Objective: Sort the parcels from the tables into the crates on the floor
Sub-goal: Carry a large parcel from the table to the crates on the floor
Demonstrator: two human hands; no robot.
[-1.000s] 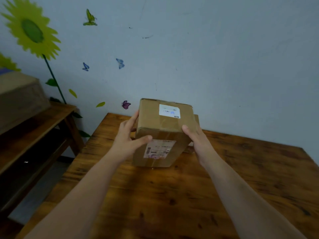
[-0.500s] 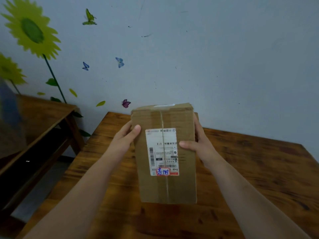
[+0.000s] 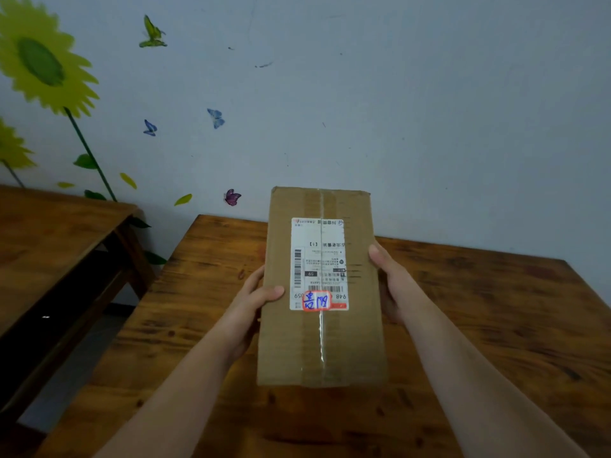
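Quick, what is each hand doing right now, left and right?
Left hand: grips the parcel at its left edge, thumb on the labelled face.
Right hand: grips the parcel at its right edge.

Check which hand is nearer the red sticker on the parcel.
Left. The left hand has its thumb on the parcel face just left of the red sticker; the right hand grips the right edge, farther off.

The left forearm (image 3: 185, 375) and right forearm (image 3: 463, 365) were bare along all their visible length. The 2 hands, left hand (image 3: 251, 302) and right hand (image 3: 393, 285), were bare as well, with slender fingers.
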